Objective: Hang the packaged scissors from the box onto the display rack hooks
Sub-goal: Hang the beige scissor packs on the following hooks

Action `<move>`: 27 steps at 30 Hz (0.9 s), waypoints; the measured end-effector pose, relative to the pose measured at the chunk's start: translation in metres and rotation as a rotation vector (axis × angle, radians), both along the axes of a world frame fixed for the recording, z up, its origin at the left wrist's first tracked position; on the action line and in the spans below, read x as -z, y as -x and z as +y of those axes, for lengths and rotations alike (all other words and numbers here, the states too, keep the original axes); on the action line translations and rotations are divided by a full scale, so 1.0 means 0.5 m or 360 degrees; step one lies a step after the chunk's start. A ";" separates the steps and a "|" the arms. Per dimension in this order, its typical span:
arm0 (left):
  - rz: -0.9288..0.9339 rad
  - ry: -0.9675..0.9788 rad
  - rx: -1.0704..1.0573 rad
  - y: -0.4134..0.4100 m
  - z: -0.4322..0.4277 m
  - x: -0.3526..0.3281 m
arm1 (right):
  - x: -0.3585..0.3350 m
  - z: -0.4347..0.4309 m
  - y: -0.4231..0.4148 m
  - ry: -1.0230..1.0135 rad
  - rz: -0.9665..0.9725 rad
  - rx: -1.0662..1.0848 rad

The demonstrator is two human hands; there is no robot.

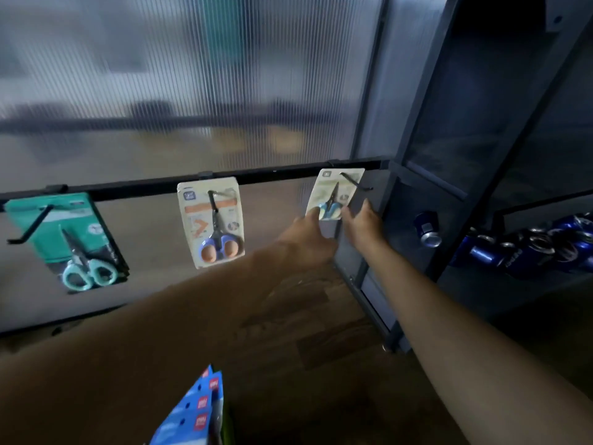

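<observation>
Hands meet on the cream scissors pack [333, 187] at 2 o'clock, left hand [308, 232] pinching its lower corner, right hand [362, 224] flat-fingered against its edge, probably squaring it (hole apparently threaded) on the rightmost hook [356, 183].

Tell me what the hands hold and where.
The left hand pinches the lower left corner of the cream card pack of blue-handled scissors; the right hand is open beside its right edge.

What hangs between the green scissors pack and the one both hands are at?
A cream-and-orange pack of blue-handled scissors, shown in the head view.
</observation>
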State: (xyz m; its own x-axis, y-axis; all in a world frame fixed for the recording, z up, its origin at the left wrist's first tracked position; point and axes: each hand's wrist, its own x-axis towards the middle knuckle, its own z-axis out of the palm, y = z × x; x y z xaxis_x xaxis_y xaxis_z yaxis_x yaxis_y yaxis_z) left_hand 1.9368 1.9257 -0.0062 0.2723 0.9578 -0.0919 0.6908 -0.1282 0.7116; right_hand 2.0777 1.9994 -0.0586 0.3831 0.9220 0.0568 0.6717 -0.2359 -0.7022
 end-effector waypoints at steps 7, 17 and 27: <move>0.0611 -0.0341 0.0145 0.144 -0.101 0.052 | 0.068 -0.152 0.133 0.0114 -0.0299 -0.0514; 0.0900 -0.0330 0.0234 0.406 -0.261 0.186 | 0.136 -0.368 0.366 0.0340 -0.0552 -0.0922; 0.0766 -0.0073 0.0277 0.490 -0.360 0.259 | 0.118 -0.462 0.436 0.0947 -0.1148 -0.1387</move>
